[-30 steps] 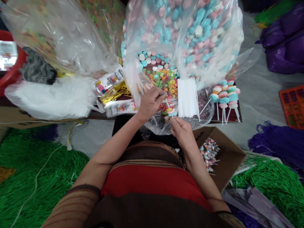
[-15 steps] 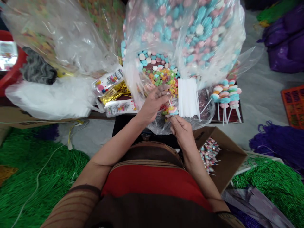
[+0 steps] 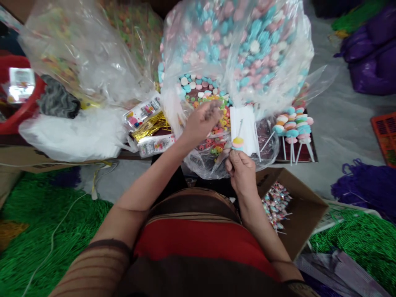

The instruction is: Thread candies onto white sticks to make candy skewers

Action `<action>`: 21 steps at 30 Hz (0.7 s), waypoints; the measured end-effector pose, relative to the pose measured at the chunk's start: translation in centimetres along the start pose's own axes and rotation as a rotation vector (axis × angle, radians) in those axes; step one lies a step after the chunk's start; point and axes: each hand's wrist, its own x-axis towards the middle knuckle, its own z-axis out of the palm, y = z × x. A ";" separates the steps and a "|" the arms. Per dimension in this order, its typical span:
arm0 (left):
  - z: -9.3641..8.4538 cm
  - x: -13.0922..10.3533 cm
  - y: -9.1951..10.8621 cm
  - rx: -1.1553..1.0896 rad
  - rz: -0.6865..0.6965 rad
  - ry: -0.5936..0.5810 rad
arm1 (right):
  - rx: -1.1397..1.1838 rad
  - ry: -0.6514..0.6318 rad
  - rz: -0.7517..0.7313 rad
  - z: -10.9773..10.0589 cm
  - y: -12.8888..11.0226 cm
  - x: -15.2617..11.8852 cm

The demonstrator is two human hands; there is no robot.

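Note:
In my right hand (image 3: pixel 243 171) is a candy skewer (image 3: pixel 238 141), pinched near its lower end. A yellow piece sits above pink and blue ones on it, and bare stick sticks out at the top. My left hand (image 3: pixel 202 121) hovers over the loose gummy rings (image 3: pixel 225 119), its fingers bent and smeared by motion, so their hold is unclear. Behind the skewer lies a stack of white sticks (image 3: pixel 247 132). Marshmallows (image 3: pixel 202 82) in pink, blue and white lie beyond the rings, at the mouth of a big clear bag (image 3: pixel 260 45) of the same.
Finished candy skewers (image 3: pixel 293 123) lie at the table's right end. Below, a cardboard box (image 3: pixel 305 216) holds wrapped candy sticks (image 3: pixel 276 204). Gold twist ties (image 3: pixel 150 128) and printed packets (image 3: pixel 156 145) lie left. A red basin (image 3: pixel 37 93) stands far left.
My left hand has come off the skewer and moved up and away over the rings. My right hand has shifted slightly right with the skewer, now in front of the white sticks.

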 end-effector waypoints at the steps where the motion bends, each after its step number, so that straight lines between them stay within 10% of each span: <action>1: -1.0 1.8 -1.1 0.079 0.033 0.040 | 0.011 -0.002 0.002 0.2 0.0 0.0; 9: -6.2 12.1 -8.5 0.485 -0.064 0.213 | 0.027 -0.021 0.029 0.3 0.6 0.0; 21: -5.4 12.2 -3.5 1.232 -0.292 -0.072 | 0.038 0.032 0.039 -0.8 1.0 -0.3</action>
